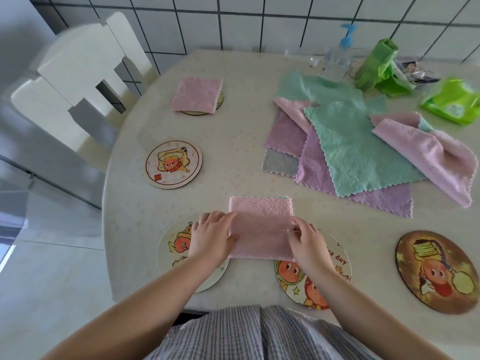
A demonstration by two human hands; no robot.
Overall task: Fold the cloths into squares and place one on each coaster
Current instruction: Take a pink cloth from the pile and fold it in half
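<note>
A folded pink cloth (261,224) lies near the table's front edge, between two round coasters. My left hand (211,239) holds its left edge above the near-left coaster (171,253). My right hand (307,245) pinches its right edge above the near-middle coaster (335,261). A brown coaster (439,271) sits at the near right and a bare cartoon coaster (172,164) at the left. Farther back, another folded pink cloth (197,94) covers a coaster (220,100). A pile of unfolded green, purple, pink and grey cloths (355,152) lies at the right.
A white chair (80,74) stands at the table's far left. At the back right are a clear pump bottle (337,53), a green bag roll (374,63) and a green wipes pack (454,102). A tiled wall lies behind the table.
</note>
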